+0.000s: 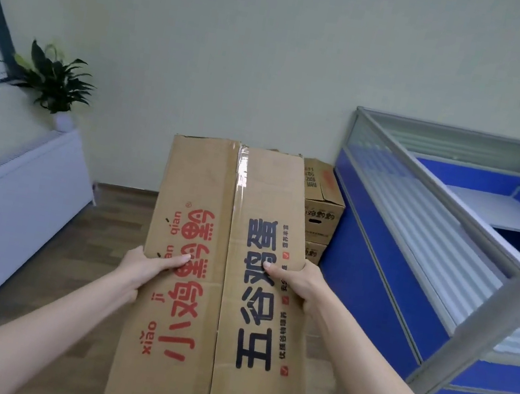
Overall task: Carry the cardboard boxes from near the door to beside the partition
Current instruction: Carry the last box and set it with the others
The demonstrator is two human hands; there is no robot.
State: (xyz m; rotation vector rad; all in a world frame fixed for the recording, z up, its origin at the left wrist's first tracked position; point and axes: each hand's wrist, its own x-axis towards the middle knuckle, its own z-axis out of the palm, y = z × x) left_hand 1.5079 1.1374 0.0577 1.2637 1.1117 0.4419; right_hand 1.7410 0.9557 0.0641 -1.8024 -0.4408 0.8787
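Now cardboard box (224, 259) gripped between left hand (145, 268), right hand (297, 284)

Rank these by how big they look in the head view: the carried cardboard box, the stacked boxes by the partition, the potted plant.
1. Carried cardboard box, largest, though nearness to the camera inflates it.
2. Stacked boxes, mostly hidden behind it.
3. Potted plant, looks similar to the stack; ranking unsure.

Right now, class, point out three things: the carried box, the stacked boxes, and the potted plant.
carried box (180, 338), head view, on its top left flap.
stacked boxes (321, 214), head view, on the upper box's side face.
potted plant (54, 81), head view, on its leaves.
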